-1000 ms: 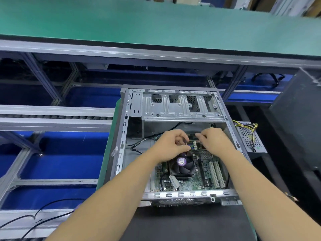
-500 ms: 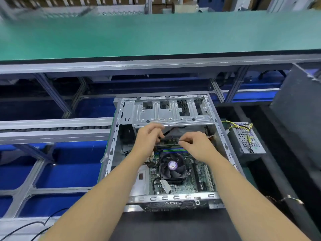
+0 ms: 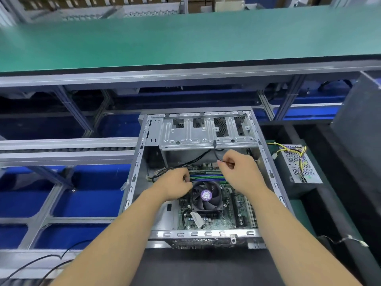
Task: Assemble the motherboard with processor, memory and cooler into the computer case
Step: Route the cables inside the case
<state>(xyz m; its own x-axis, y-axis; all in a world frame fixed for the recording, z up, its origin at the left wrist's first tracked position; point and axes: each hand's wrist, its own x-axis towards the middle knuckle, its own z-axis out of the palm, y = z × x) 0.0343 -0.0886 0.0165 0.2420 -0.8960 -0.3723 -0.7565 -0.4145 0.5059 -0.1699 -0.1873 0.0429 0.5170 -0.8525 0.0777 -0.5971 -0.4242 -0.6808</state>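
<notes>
Steel computer case [image 3: 142, 162] already holds the motherboard [image 3: 231, 211], fan cooler [image 3: 206, 196] and memory sticks [image 3: 206, 176]. Left hand [image 3: 175, 185] curls beside the cooler, contents unclear; farther back, right hand [image 3: 239, 172] pinches a black cable [image 3: 215, 150]. Cabling apparently remains.

— What carries everything here?
— A dark mat [image 3: 198, 267] at the near edge of the bench. The open computer case [image 3: 268, 162] lies flat on it.
— Anything beside the case?
— A perforated metal power supply [image 3: 299, 164] with yellow and black wires, at the case's right side, toward the bench's right edge.
— And farther back?
— A green belt [image 3: 185, 38] runs along the far edge.
</notes>
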